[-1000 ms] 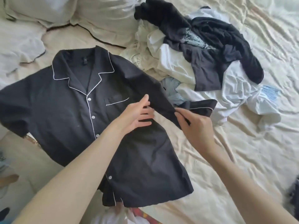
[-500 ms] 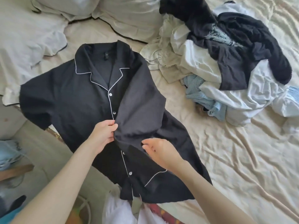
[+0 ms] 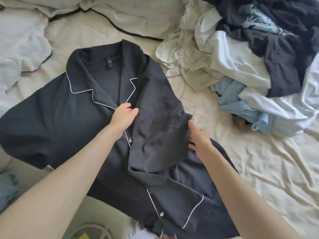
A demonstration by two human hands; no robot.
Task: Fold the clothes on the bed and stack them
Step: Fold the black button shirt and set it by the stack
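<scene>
A black pyjama shirt (image 3: 57, 121) with white piping lies face up on the cream bed sheet (image 3: 259, 169), collar toward the pillows. Its right-hand sleeve and side are folded over the front as a flap (image 3: 158, 128). My left hand (image 3: 124, 116) rests on the flap's inner edge by the button placket, fingers relaxed. My right hand (image 3: 198, 140) lies against the flap's outer fold, its straight fingertips slipping under the cloth. The other sleeve still spreads out to the left.
A heap of unfolded clothes (image 3: 241, 57) in black, white and light blue fills the upper right. Pillows (image 3: 120, 12) lie along the top. The bed's edge runs at the lower left, with a blue garment (image 3: 8, 188) and a basket rim (image 3: 93, 230) below it.
The right sleeve has been carried over onto the shirt front. My left hand slid up the placket and let go of its pinch, and my right hand moved out to the fold's outer edge.
</scene>
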